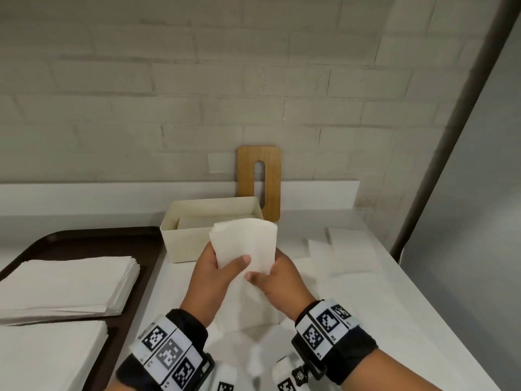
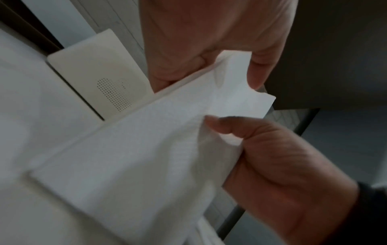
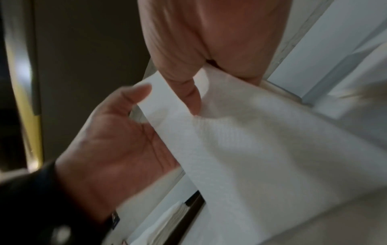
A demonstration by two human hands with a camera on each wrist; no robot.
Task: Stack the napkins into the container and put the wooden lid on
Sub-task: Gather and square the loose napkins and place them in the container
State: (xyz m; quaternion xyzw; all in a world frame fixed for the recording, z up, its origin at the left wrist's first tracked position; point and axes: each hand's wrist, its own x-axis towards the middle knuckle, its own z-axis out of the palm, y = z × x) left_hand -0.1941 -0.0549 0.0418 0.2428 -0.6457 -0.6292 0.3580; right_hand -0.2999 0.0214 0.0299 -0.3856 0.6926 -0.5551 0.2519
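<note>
Both hands hold one white napkin (image 1: 244,244) up in front of the cream container (image 1: 180,238). My left hand (image 1: 218,266) grips its left edge, thumb across the front. My right hand (image 1: 272,275) pinches its lower right edge. The napkin (image 2: 146,140) fills the left wrist view, with the container (image 2: 94,79) behind it; the right wrist view shows the same napkin (image 3: 261,140) between thumb and fingers. Folded napkins lie inside the container. The wooden lid (image 1: 272,176), with a long slot, leans upright against the wall behind the container.
A dark brown tray (image 1: 84,241) at the left carries two stacks of napkins (image 1: 64,286). Loose napkins (image 1: 344,244) lie on the white counter (image 1: 394,320) to the right. A grey post (image 1: 451,136) rises at the counter's right edge. A brick wall stands behind.
</note>
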